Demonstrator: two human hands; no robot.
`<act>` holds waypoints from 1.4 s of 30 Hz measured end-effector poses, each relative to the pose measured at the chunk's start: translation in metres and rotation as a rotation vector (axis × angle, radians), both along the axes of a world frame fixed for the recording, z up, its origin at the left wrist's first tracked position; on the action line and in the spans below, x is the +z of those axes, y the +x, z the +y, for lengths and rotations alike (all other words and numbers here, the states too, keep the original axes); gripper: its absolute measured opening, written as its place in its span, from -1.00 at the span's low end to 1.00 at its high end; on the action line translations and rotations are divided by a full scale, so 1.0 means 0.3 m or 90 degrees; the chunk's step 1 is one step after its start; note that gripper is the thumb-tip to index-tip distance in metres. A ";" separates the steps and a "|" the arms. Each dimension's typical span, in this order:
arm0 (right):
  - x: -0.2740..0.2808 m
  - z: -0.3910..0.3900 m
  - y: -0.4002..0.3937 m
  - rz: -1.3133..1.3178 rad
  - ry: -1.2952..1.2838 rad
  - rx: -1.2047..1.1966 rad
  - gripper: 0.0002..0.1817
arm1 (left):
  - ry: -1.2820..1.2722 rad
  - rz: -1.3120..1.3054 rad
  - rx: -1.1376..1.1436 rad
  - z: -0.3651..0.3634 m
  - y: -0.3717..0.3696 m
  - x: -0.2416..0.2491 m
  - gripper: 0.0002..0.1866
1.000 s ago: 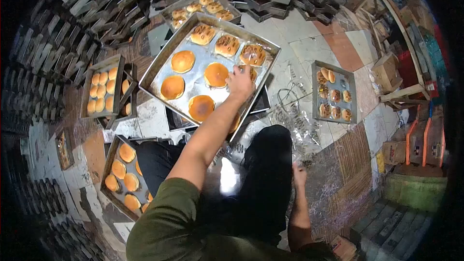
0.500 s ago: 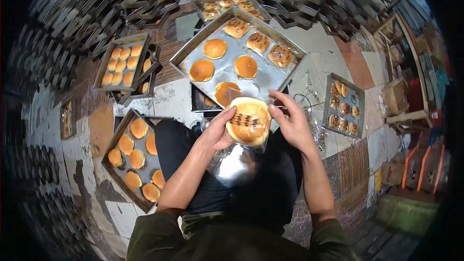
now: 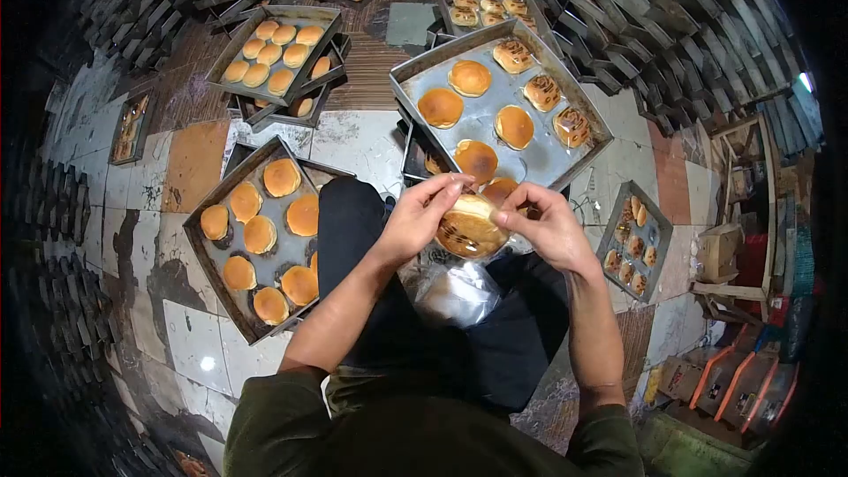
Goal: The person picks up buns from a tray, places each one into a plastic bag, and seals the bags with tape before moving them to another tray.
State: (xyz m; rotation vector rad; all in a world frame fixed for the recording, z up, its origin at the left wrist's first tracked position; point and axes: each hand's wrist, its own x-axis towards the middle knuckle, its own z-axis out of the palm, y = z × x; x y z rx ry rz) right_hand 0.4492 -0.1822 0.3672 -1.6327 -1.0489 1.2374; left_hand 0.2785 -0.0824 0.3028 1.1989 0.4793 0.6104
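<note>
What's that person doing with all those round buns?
The person sits on the floor, holding a bun in a clear bag between the fingers of the left hand and right hand. In the big tray just ahead, some buns are wrapped, like those along its far right side, and others are bare. Another tray, by the left knee, holds bare buns. More clear plastic lies between the legs.

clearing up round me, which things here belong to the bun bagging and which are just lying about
Looks part of the job:
- left hand and right hand, holding the bagged bun
- clear plastic between the legs
- nearest large tray, with plain and wrapped buns

Probably just lying about:
- cardboard box
- wooden frame
</note>
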 end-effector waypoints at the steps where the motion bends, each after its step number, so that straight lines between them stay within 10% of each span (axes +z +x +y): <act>1: 0.000 -0.002 -0.006 -0.003 0.001 0.001 -0.85 | 0.001 -0.003 0.001 0.000 0.004 -0.009 -0.69; 5: 0.025 -0.038 -0.027 -0.067 0.220 0.076 -0.90 | -0.259 -0.109 0.045 0.006 0.003 -0.033 -0.72; 9: -0.052 -0.124 -0.065 0.287 0.506 -0.157 -0.89 | -0.359 -0.176 0.220 -0.029 -0.003 0.021 -0.73; 11: -0.120 -0.163 -0.066 0.172 0.303 -0.428 -0.90 | -0.299 -0.131 0.299 -0.068 0.009 0.043 -0.71; 15: -0.136 -0.159 -0.190 -0.181 0.184 -0.326 -0.76 | -0.124 -0.053 0.369 -0.153 0.033 0.047 -0.72; 19: -0.091 -0.230 -0.143 0.160 0.241 -0.178 -0.79 | -0.286 -0.025 0.194 -0.078 0.020 0.067 -0.70; 23: -0.086 -0.242 -0.092 0.599 0.282 -0.286 -0.78 | 0.195 0.217 0.233 -0.081 0.111 -0.024 -0.74; 26: -0.101 -0.250 -0.055 0.629 0.305 -0.369 -0.78 | 0.102 0.160 0.200 -0.169 0.137 -0.014 -0.80; 33: -0.111 -0.277 0.000 0.359 0.239 -0.467 -0.77 | 0.593 0.294 -0.010 -0.224 0.277 0.097 -0.85; 42: -0.301 -0.301 0.214 0.344 0.301 -0.632 -0.83 | 0.687 0.425 -0.078 0.147 0.695 -0.153 -0.77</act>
